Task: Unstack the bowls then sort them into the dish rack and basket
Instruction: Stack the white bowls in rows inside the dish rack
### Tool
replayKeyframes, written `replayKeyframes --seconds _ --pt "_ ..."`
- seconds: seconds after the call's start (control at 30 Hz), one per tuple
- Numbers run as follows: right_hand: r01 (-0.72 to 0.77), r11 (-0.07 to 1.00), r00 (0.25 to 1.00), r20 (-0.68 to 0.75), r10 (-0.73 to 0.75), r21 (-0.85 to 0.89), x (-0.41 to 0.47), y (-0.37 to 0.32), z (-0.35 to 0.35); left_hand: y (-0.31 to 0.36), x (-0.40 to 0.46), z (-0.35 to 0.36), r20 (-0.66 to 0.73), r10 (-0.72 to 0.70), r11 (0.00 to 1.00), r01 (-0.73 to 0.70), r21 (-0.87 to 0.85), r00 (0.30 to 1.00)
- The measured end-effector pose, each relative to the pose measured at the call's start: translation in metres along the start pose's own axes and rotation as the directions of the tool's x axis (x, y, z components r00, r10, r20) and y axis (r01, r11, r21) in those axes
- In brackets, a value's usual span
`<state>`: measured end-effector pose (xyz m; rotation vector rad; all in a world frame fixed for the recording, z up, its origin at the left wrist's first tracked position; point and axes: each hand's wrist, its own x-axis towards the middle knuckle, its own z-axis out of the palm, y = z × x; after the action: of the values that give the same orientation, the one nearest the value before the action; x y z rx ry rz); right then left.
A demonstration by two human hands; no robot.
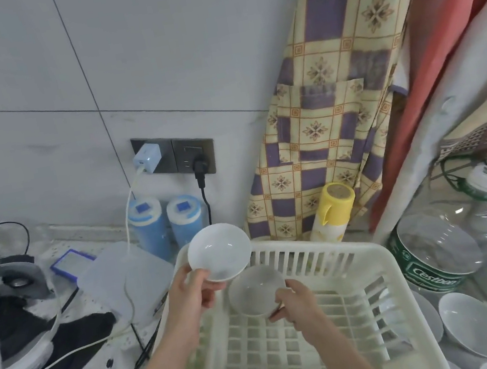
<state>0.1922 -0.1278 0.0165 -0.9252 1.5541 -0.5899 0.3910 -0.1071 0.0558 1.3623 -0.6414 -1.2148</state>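
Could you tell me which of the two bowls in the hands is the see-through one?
The clear bowl in the right hand, low over the white basket. The left hand holds an opaque white bowl higher up.

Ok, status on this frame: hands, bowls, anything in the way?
Left hand holds white bowl above basket. Right hand holds clear bowl inside basket. More white bowls lower right. Basket clear beneath.

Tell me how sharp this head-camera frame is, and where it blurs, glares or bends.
Head view: soft overall; wide-angle bending curves the wall tile lines and the basket rim. The lower bowl in the right hand is smeared, the white bowl in the left hand crisper with small glints. Lighting is even, shadows faint.
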Motion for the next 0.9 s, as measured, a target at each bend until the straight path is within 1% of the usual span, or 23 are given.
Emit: replayKeyframes --seconds 0.23,0.37,0.6,0.73,0.8,0.83,0.9 --pt "-0.078 0.996 0.997 0.007 0.078 0.045 0.011 0.005 0.013 -0.014 0.008 -0.002 0.083 -0.043 0.999 0.042 0.017 0.996" --pt "-0.082 0.996 0.997 -0.004 0.082 0.032 0.013 0.013 0.013 -0.015 0.007 0.0 0.118 -0.044 0.999 0.045 -0.002 0.992" --pt "-0.041 0.999 0.999 -0.006 0.04 -0.016 0.015 0.022 0.015 -0.012 0.007 0.003 0.139 -0.061 0.998 0.055 0.04 0.988" --pt "-0.008 0.993 1.0 0.019 0.01 -0.117 0.012 0.017 0.017 -0.011 0.007 0.003 0.142 -0.098 0.993 0.087 0.086 0.985" --pt "0.023 0.98 0.999 0.035 -0.016 -0.195 0.011 0.014 0.015 -0.012 0.006 0.003 0.147 -0.106 0.988 0.088 0.126 0.983" --pt "0.036 0.965 0.999 0.019 -0.032 -0.261 0.009 0.012 0.014 -0.012 0.006 0.003 0.146 -0.117 0.985 0.096 0.143 0.982" --pt "0.057 0.915 0.993 -0.073 -0.094 -0.4 0.006 0.01 0.006 -0.015 0.006 0.003 0.142 -0.153 0.977 0.128 0.17 0.978"
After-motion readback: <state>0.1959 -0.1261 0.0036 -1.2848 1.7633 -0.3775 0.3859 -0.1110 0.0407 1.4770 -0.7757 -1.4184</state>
